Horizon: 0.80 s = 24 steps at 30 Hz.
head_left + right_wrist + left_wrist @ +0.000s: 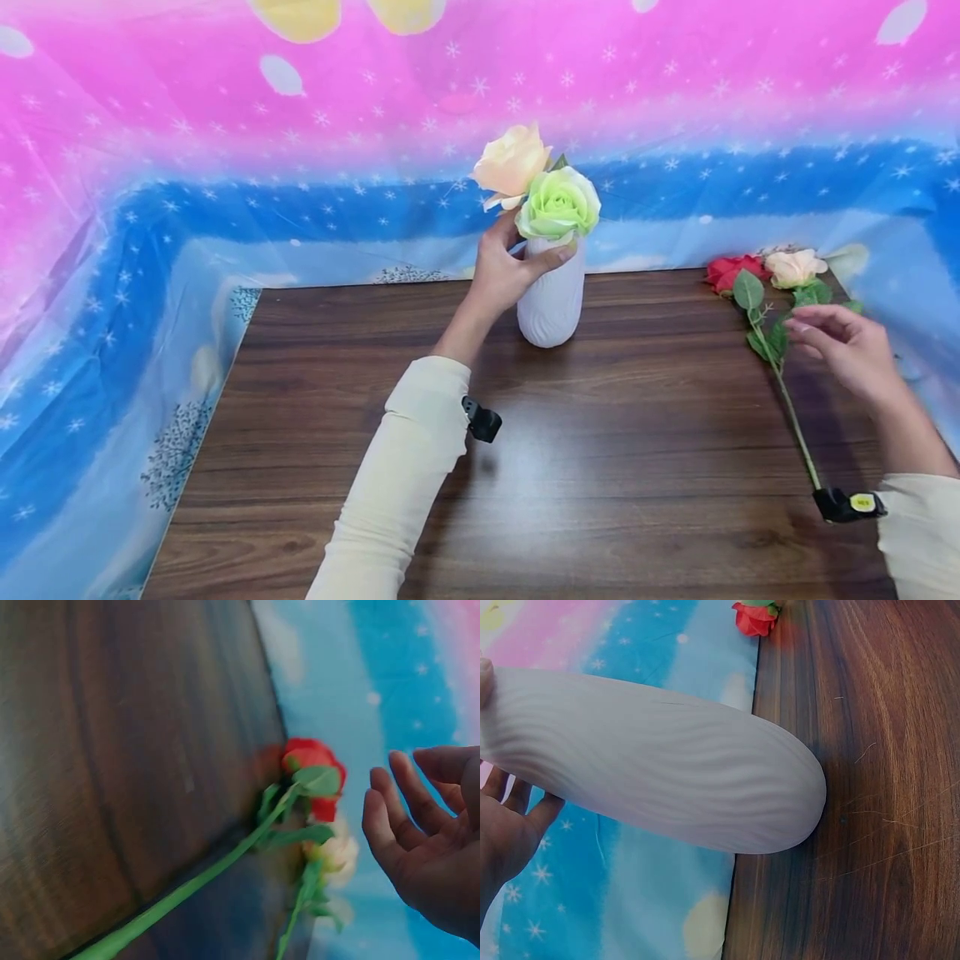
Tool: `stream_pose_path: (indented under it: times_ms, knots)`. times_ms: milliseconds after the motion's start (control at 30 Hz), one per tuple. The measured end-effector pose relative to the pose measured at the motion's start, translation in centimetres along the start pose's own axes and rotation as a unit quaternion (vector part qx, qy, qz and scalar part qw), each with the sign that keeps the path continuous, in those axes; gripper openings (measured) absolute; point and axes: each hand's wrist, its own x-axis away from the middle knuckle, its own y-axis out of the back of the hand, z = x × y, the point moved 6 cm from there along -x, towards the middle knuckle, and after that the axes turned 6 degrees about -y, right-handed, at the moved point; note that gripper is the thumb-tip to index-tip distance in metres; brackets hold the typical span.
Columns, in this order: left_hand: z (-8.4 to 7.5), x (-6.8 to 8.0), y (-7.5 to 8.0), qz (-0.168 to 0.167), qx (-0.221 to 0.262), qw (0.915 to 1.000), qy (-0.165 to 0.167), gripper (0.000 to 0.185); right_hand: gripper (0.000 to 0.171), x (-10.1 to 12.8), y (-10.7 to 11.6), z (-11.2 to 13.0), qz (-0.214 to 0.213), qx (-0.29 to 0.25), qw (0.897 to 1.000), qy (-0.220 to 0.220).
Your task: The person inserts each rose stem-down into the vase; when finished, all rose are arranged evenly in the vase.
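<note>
- Your right hand [851, 350], right of frame: fingers loosely bent and parted, holding nothing, near the red rose [726, 274].
- Your left hand [501, 271], upper centre: fingers curled round the upright vase [551, 304]; green rose [561, 204] and peach rose [512, 161] at its top.
- Cream rose [795, 268], upper right: beside the red rose.
- Patterned cloth [315, 204]: behind, across the upper frame.

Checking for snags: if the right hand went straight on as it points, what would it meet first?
Probably the green leaves of the red rose, though the height of the right hand is unclear.
</note>
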Motion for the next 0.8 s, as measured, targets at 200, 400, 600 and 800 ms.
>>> stream_pose_path:
  times_ms: [200, 400, 600, 800]
  knots:
    - [0.0, -0.1, 0.0, 0.002, -0.001, 1.0000, 0.005, 0.064, 0.018, 0.2, 0.2, -2.9, 0.001, 0.174, 0.984, -0.039]
    - [0.1, 0.0, 0.1, -0.002, 0.001, 1.0000, 0.006, 0.063, 0.031, 0.2, 0.0, -4.8, 0.020, 0.285, 0.958, -0.034]
    - [0.0, 0.0, 0.1, -0.002, -0.002, 1.0000, 0.005, 0.063, 0.031, 0.3, 0.1, -5.9, 0.018, 0.347, 0.936, -0.058]
    - [0.0, 0.0, 0.2, -0.003, -0.005, 1.0000, 0.008, 0.063, 0.040, 0.6, 0.2, -6.8, 0.010, 0.346, 0.931, -0.118]
